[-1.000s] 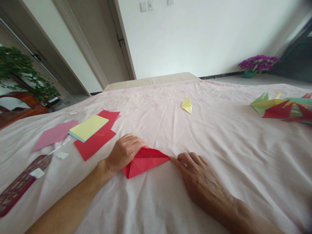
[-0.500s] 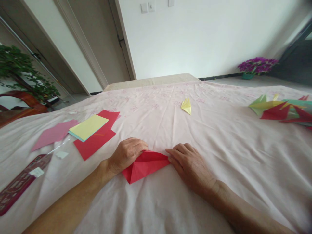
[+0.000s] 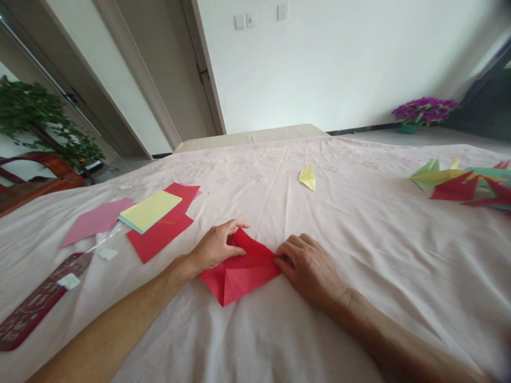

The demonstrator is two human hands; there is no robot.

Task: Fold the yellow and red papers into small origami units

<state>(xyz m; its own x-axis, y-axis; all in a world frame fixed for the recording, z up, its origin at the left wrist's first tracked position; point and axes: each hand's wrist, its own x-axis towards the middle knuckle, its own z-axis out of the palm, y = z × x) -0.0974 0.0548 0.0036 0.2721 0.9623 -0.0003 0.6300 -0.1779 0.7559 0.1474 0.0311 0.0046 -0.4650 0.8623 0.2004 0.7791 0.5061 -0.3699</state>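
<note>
A folded sheet of red origami paper [image 3: 249,279] lies in front of me, its upper flap lifted to a point and creases running across it. My left hand [image 3: 215,246] is at its left side, thumb and index finger spread apart. The left thumb rests on the paper, while the index finger reaches past the tip of the raised flap. At the right corner, my right hand [image 3: 309,266] has its thumb and curled fingers closed on the paper. The left corner is partly hidden beneath my left hand.
Left are red sheets [image 3: 159,242], a yellow stack [image 3: 149,210], pink paper [image 3: 93,222] and a red patterned phone [image 3: 38,308]. A small yellow folded piece [image 3: 307,178] lies ahead; several coloured folded pieces [image 3: 455,186] are at right. The pale cloth [image 3: 383,255] is wrinkled.
The red paper's upper flap has risen and opened out. My left thumb and index finger have spread apart, and my right fingers have curled in at the right corner. The view has shifted slightly.
</note>
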